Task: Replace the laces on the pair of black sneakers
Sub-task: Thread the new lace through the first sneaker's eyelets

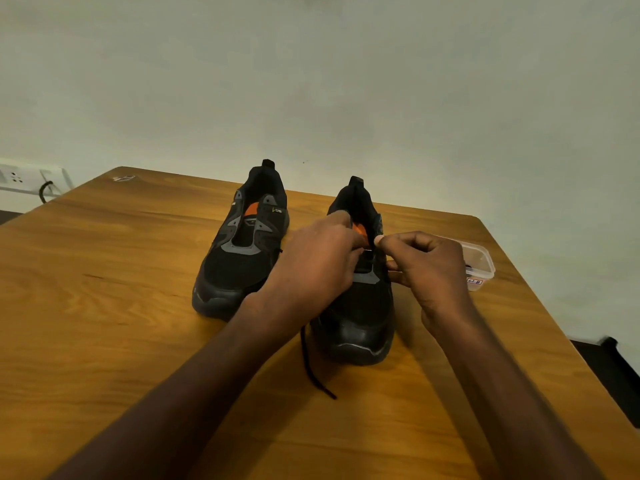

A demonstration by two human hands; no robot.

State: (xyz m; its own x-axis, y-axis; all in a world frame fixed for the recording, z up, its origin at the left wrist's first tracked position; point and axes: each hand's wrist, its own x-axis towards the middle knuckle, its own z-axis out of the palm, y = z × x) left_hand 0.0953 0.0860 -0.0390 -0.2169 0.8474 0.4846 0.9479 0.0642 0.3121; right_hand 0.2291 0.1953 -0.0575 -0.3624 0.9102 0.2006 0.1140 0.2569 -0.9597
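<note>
A plain room: bare wall [346, 81], wooden table [104, 306], wall socket [15, 176].

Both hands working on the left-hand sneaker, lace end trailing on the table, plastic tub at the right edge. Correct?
Not quite: in the head view both hands, left hand and right hand, work on the right-hand sneaker, not the left-hand sneaker, which sits untouched with no laces. The rest holds: the lace end trails on the table, plastic tub at the right edge.

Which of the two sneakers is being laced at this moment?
The sneaker on the right, nearer the plastic container: both hands work at its eyelets and a black lace trails from it. The left sneaker sits untouched.
</note>
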